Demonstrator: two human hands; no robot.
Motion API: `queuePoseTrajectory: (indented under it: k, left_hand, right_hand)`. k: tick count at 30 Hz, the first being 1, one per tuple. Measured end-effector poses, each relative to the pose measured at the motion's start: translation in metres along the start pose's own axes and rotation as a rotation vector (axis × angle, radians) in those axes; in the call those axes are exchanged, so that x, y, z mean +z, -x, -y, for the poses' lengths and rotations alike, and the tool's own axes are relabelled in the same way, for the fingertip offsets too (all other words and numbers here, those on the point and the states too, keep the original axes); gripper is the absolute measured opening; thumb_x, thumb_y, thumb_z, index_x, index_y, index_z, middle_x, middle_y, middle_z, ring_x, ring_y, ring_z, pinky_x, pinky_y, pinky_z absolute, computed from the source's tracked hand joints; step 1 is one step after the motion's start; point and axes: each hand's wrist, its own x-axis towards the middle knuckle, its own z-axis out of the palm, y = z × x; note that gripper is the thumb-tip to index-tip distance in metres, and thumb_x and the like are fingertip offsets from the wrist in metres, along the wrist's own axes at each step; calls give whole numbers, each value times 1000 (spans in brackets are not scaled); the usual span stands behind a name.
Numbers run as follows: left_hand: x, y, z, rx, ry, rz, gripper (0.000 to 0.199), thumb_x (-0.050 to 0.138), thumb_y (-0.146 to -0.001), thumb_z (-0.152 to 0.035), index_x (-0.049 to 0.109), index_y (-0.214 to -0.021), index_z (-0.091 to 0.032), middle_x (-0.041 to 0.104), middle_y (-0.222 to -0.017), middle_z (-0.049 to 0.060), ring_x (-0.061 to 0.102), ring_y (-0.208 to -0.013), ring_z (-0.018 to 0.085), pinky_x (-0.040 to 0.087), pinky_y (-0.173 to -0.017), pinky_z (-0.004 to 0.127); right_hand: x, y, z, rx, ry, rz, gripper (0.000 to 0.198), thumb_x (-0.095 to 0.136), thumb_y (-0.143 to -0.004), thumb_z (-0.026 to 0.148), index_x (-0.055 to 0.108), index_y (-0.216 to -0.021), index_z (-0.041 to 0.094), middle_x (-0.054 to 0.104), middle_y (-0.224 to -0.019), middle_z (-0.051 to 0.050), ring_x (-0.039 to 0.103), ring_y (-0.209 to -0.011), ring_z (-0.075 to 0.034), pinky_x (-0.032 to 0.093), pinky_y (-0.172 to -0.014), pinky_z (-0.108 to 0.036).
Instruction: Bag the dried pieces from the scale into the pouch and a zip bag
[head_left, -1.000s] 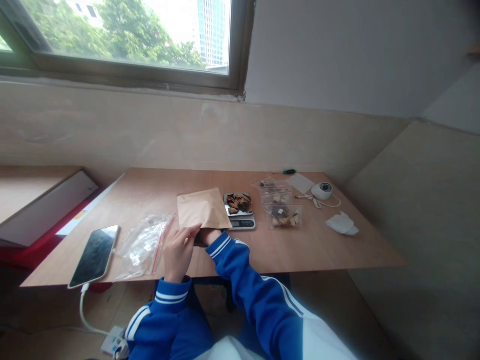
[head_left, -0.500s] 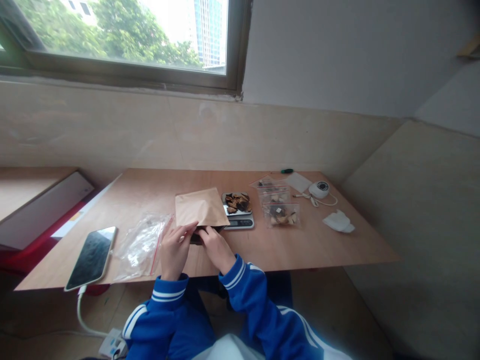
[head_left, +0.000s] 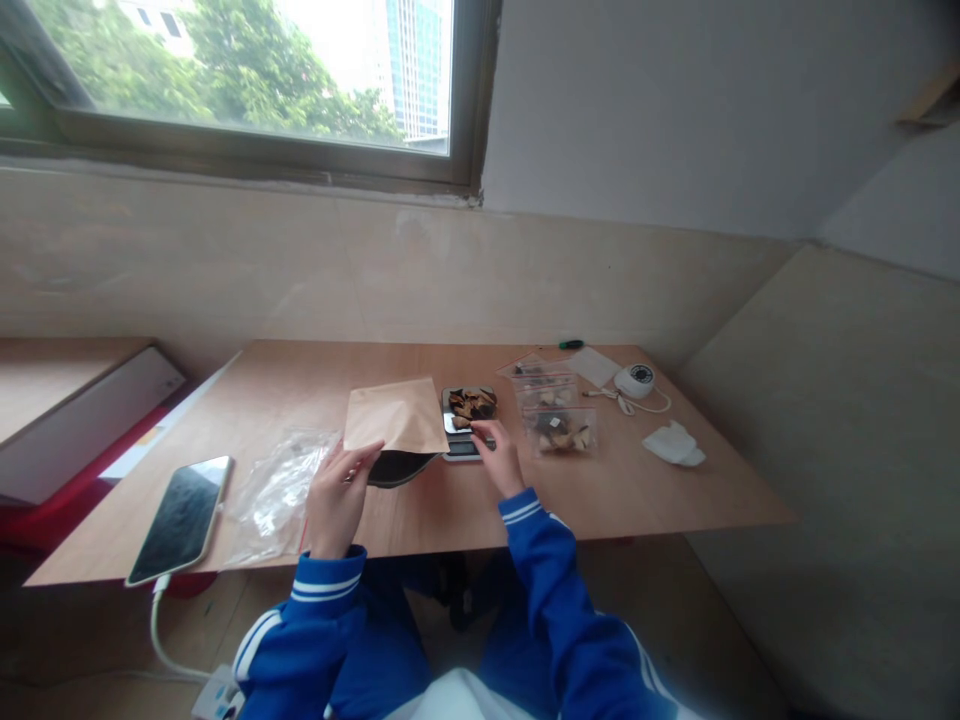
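Left hand (head_left: pixel 335 497) pinching near edge of brown paper pouch (head_left: pixel 395 420), fingers closed on it, mouth held open and dark inside. Right hand (head_left: pixel 498 457) at front of small scale (head_left: pixel 466 425), fingertips together at its near edge by dried brown pieces (head_left: pixel 472 402); whether a piece is gripped cannot be told. Hands well apart, pouch between them.

Containers: pouch contents hidden. Scale platform loaded with heap of dried pieces. Three clear zip bags (head_left: pixel 556 410) just right of scale, each holding mixed dark and pale pieces. Stack of empty clear zip bags, red seal strips (head_left: pixel 277 492), flat, left of left hand.

Surroundings: phone (head_left: pixel 181 517) face up at left table edge, white cable hanging off below. White round device with cord (head_left: pixel 635 380), folded white cloth (head_left: pixel 674 444), white card and green-tipped pen (head_left: pixel 571 344) at far right of wooden table (head_left: pixel 645 490). Pouch overlapping left edge of scale.
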Motion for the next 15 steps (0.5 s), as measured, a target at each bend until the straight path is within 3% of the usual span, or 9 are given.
queuePoseTrajectory:
  k: [3,8,12,15]
  left_hand:
    - [-1,2,1,-7,1,9,28,51,-89,-43,72,-98,-28,73,-88,0,63,-95,22,48,-95,42]
    - [-5,3,3,-23,12,23,25,52,-88,-41,72,-99,-29,73,-91,0,62,-99,23,49,-94,42]
    - [-5,2,3,-18,25,22,26,52,-88,-42,72,-98,-29,73,-90,0,63,-93,22,49,-94,43]
    - [0,3,7,-17,19,30,27,51,-88,-44,72,-99,-29,73,-89,1,64,-96,23,49,-93,43]
  right_hand:
    - [8,-18,-21,-32,53,55,20,50,-87,20,65,-98,15,67,-97,-10,64,-90,-19,53,-83,-34]
    - [11,-23,-26,-57,81,68,16,53,-86,21,66,-94,17,68,-96,-9,62,-97,-22,50,-90,-37]
    - [2,-3,-23,-85,134,-61,23,48,-91,25,65,-103,17,67,-105,-11,60,-105,-22,47,-95,-41]
    - [-8,20,-25,-100,198,-208,26,42,-93,23,66,-101,18,69,-97,-10,62,-95,-21,49,-89,-41]
